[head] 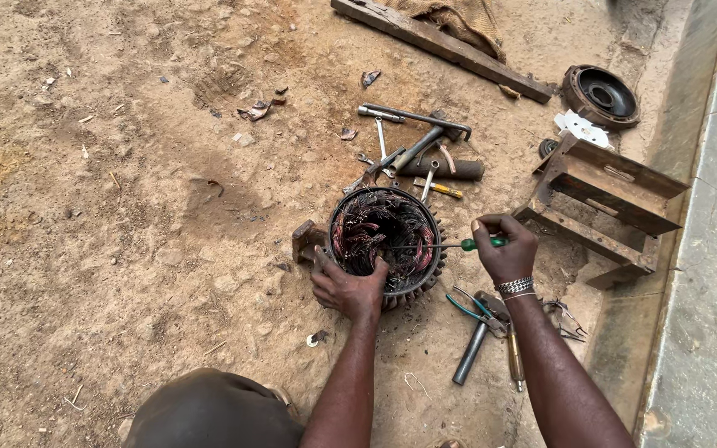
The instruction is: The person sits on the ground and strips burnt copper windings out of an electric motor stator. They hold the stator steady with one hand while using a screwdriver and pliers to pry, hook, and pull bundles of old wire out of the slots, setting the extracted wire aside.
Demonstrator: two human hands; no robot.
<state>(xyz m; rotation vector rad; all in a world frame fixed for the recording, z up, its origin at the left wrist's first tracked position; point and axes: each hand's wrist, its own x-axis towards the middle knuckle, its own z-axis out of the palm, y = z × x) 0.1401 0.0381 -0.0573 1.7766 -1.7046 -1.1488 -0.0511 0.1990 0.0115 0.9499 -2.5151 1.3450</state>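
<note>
Gripping the near rim of the motor stator [385,241], which stands on the sandy ground, the left hand [347,289] closes there. Right of the stator, the right hand [504,249] pinches a green-handled screwdriver [450,245] whose shaft reaches into the windings.

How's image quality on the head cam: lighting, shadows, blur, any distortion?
Head view: even, soft daylight with faint shadows and no glare; left hand on the motor stator and right hand with the green-handled screwdriver are sharp, no motion blur; dark windings inside the stator lose detail; wide-angle lens visibly bends the concrete curb at the right edge.
</note>
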